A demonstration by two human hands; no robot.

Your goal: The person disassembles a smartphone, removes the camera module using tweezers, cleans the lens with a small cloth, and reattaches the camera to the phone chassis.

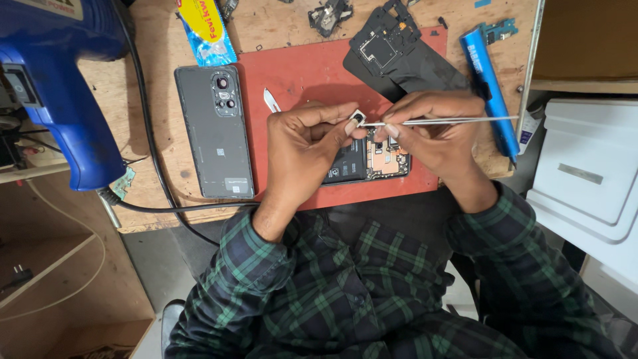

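Note:
My left hand (302, 149) pinches a small square camera module (357, 118) between thumb and forefinger, just above an opened phone (362, 159) lying on a red mat (312, 73). My right hand (435, 133) holds metal tweezers (452, 121) whose tips meet the module. The phone's battery and circuit board show between my two hands. Most of the phone is hidden under them.
A grey phone back cover (216, 129) lies left of the mat. A blue heat gun (56, 86) with a black cord stands at far left. Black inner covers (392, 46), a blue tool (488, 83), a glue tube (206, 30) and a metal pick (271, 101) lie around. White box (585, 166) at right.

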